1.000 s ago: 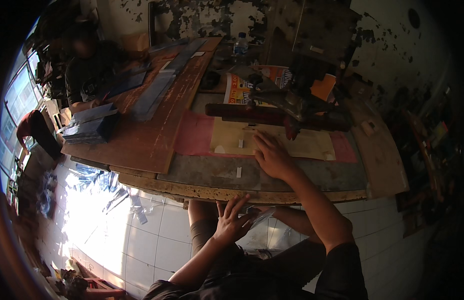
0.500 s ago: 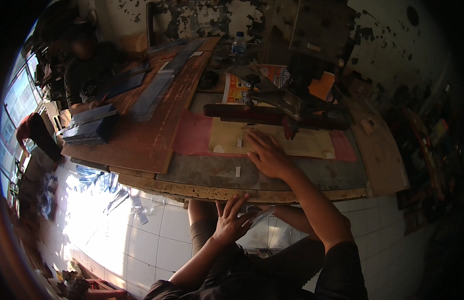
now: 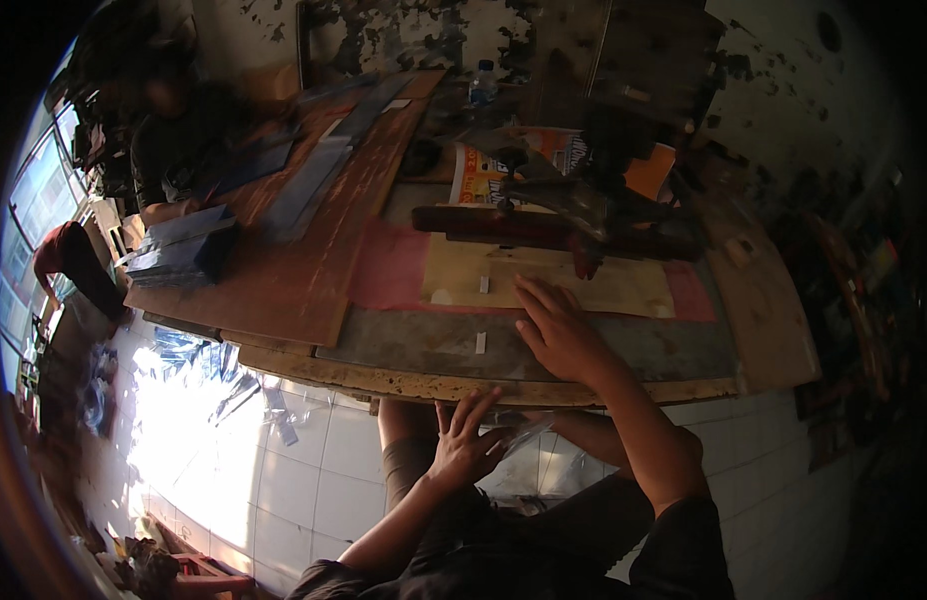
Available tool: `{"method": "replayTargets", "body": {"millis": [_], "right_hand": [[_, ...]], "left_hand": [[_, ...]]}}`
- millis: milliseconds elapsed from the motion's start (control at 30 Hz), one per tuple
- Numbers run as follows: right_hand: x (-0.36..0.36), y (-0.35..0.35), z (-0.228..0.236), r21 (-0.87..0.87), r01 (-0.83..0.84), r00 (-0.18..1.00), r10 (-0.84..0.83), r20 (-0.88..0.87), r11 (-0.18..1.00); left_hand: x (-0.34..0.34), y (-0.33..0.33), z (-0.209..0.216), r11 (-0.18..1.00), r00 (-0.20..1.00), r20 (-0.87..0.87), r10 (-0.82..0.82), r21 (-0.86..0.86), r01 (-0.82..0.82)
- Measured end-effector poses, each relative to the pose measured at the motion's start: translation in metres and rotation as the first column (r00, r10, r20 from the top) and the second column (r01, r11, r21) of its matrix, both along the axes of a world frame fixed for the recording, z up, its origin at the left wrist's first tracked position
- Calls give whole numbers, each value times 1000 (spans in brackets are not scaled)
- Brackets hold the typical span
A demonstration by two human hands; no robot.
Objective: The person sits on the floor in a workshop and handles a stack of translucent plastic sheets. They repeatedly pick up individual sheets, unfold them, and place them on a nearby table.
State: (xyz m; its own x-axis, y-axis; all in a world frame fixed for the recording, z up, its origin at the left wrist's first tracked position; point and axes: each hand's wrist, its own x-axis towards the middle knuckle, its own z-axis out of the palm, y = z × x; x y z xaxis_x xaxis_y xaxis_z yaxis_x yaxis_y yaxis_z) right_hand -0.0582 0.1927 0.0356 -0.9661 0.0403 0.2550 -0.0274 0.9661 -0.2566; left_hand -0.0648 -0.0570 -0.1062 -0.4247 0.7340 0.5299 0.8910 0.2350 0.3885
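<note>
My right hand (image 3: 568, 335) is open, palm down, with fingertips at the near edge of a cream-yellow sheet (image 3: 583, 290) lying on a wider pink sheet (image 3: 388, 268). A small whitish tab (image 3: 485, 284) sits on the yellow sheet, left of those fingertips. Nearer me, another small white strip (image 3: 480, 343) lies on the grey worktop (image 3: 413, 345). My left hand (image 3: 465, 445) hangs over my lap below the table edge, its fingers spread. Crumpled clear plastic (image 3: 528, 435) shows beside its thumb; whether the hand touches it I cannot tell.
A dark machine with a reddish bar (image 3: 503, 227) overhangs the sheets. At left, a brown board (image 3: 283, 290) carries blue-grey sheets and a dark blue box-like stack (image 3: 183, 248). Another person (image 3: 173, 140) sits beyond it. A bottle (image 3: 482, 84) stands behind; plastic scraps (image 3: 193, 355) litter the floor.
My right hand has drawn back toward me and slightly right, away from the machine bar and the small tab. My left hand has barely moved.
</note>
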Motion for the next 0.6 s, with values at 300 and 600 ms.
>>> {"method": "replayTargets", "body": {"millis": [300, 600], "right_hand": [[9, 6, -23, 68, 26, 998, -21, -61, 997], [-1, 15, -26, 60, 21, 995, -15, -103, 998]], "left_hand": [[5, -1, 14, 996, 999, 28, -21, 86, 18], [-4, -7, 53, 991, 986, 122, -113, -51, 120]]}}
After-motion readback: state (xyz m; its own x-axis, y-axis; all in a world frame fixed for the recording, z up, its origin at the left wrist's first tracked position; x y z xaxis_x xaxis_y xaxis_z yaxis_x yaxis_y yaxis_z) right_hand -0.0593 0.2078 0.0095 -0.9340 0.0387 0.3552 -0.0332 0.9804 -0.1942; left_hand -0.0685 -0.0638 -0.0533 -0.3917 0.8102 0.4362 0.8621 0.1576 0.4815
